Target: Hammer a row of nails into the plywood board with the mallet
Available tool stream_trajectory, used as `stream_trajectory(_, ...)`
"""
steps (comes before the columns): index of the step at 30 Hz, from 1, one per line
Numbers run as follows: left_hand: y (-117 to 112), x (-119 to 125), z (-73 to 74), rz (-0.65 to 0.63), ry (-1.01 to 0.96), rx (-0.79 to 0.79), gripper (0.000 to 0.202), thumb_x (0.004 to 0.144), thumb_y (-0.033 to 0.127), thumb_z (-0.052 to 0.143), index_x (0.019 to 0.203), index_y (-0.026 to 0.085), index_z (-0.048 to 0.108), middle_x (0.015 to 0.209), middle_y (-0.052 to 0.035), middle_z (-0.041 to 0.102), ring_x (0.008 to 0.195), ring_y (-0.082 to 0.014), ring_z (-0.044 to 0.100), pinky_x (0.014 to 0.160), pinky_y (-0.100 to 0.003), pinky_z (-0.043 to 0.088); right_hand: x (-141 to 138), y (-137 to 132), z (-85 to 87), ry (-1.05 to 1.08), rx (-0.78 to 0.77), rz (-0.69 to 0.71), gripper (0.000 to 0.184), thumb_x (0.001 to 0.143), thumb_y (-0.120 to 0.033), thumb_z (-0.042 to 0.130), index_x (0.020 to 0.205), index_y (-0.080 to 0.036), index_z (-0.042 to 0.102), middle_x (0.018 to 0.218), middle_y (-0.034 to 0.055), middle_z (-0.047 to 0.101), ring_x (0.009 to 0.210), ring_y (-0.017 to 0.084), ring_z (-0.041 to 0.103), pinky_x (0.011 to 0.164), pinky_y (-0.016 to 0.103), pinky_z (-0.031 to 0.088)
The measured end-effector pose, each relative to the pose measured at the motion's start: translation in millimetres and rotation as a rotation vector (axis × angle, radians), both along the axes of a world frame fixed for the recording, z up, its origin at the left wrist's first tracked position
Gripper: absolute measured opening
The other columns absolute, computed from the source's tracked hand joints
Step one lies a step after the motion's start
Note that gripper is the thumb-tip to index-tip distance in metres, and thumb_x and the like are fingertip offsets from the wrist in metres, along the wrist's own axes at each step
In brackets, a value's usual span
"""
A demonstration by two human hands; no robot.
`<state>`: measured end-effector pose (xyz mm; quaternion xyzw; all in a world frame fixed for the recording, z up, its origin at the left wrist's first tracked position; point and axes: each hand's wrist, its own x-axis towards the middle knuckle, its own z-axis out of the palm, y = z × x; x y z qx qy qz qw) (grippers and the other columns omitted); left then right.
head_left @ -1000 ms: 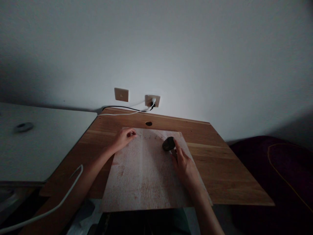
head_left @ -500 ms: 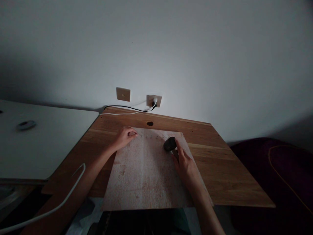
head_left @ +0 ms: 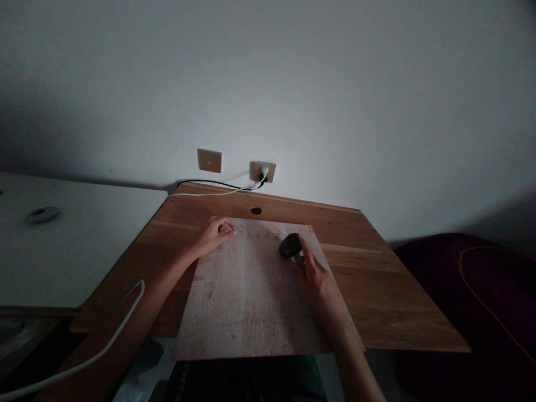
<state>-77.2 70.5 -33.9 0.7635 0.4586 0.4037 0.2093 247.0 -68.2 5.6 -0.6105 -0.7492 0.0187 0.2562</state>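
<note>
Head view: the left hand (head_left: 213, 235) and right hand (head_left: 319, 286) rest well apart on a pale wooden board (head_left: 247, 301), the left pinched at one end of an arc of small nails (head_left: 257, 233). The right hand grips a dark-headed hammer (head_left: 290, 245) beside the arc's other end, its handle slanting up and left.

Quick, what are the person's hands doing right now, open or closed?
Left hand: closed in a pinch; anything held is too small to tell.
Right hand: closed, holding a small hammer by its handle.
</note>
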Motion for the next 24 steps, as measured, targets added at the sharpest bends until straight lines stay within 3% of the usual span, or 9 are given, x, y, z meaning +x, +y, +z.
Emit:
stream_trajectory(3, 1.2, 1.0, -2.1, 0.015, -0.013, -0.015, 0.021, 0.088, 0.040, 0.072, 0.084, 0.019, 0.074, 0.060, 0.0060, 0.043, 0.059, -0.0126, 0.042, 0.059, -0.024, 0.031, -0.3, -0.8, 1.8, 0.009, -0.007, -0.012, 0.071, 0.105, -0.024, 0.047, 0.170, -0.023, 0.020, 0.124, 0.0172, 0.077, 0.096, 0.032, 0.079, 0.079, 0.043, 0.063)
stream_trajectory(9, 2.0, 0.4, -3.5, -0.012, -0.019, -0.016, 0.017, 0.091, 0.035, 0.070, 0.087, 0.019, 0.076, 0.060, 0.0055, 0.048, 0.058, -0.0123, 0.044, 0.059, -0.024, 0.031, 0.3, 0.8, 6.1, 0.017, -0.059, 0.015, 0.071, 0.102, -0.023, 0.045, 0.169, -0.021, 0.022, 0.119, 0.0164, 0.079, 0.094, 0.031, 0.079, 0.078, 0.041, 0.062)
stream_trajectory(17, 2.7, 1.6, -9.2, -0.035, -0.028, -0.057, 0.018, 0.092, 0.035, 0.070, 0.093, 0.018, 0.075, 0.061, 0.0061, 0.046, 0.060, -0.0129, 0.046, 0.061, -0.025, 0.032, -1.0, 13.2, 10.0, 0.048, -0.091, 0.154, 0.075, 0.096, -0.017, 0.043, 0.168, -0.016, 0.020, 0.082, 0.0055, 0.074, 0.070, 0.025, 0.071, 0.071, 0.037, 0.055)
stream_trajectory(19, 2.0, 1.5, -10.6, -0.019, -0.033, -0.063, 0.032, 0.087, 0.041, 0.077, 0.110, 0.019, 0.073, 0.066, 0.0063, 0.049, 0.062, -0.0137, 0.048, 0.062, -0.026, 0.034, -13.3, 20.6, 17.8, 0.074, -0.110, 0.172, 0.076, 0.096, -0.019, 0.045, 0.167, -0.016, 0.021, 0.079, 0.0040, 0.073, 0.067, 0.024, 0.070, 0.067, 0.035, 0.053)
stream_trajectory(21, 1.1, 1.3, -11.6, 0.020, -0.031, -0.083, 0.059, 0.079, 0.046, 0.085, 0.129, 0.019, 0.066, 0.071, 0.0055, 0.053, 0.066, -0.0154, 0.052, 0.062, -0.026, 0.036, -31.1, 30.5, 28.3, 0.085, -0.109, 0.181, 0.076, 0.095, -0.020, 0.046, 0.167, -0.017, 0.022, 0.083, 0.0053, 0.076, 0.069, 0.025, 0.072, 0.068, 0.035, 0.054)
stream_trajectory(24, 0.1, 1.0, -11.9, 0.065, -0.010, -0.094, 0.074, 0.072, 0.049, 0.090, 0.135, 0.019, 0.064, 0.082, 0.0006, 0.062, 0.075, -0.0200, 0.059, 0.066, -0.029, 0.042, -62.7, 47.5, 44.7, 0.071, -0.084, 0.228, 0.077, 0.096, -0.020, 0.045, 0.168, -0.016, 0.018, 0.090, 0.0073, 0.078, 0.075, 0.025, 0.073, 0.073, 0.034, 0.055)
